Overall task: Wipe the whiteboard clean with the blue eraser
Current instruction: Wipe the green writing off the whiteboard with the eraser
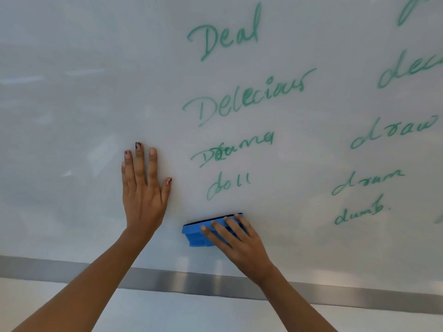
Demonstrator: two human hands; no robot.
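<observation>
Here the grip of the right hand point(236, 238) closes on the blue eraser point(195, 233): four fingers lie across its back, their tips reaching its upper edge, while the thumb is hidden under the hand. The eraser is pressed flat against the whiteboard point(72, 116), low on the board. It is tilted a little, its right end higher, and a thin black strip shows along its top edge. It sits just below the green word "doll" point(227, 185), apart from it.

Beside the eraser, the left hand point(143, 195) rests flat on the board. Its fingers are straight and point upward, the thumb is spread toward the writing, and it holds nothing.

More green words cover the board above and on the right-hand side, among them "Deal" point(225, 34) and "Delecious" point(247, 97). A grey metal ledge point(167, 280) runs along the bottom of the board, and both forearms cross in front of it.
</observation>
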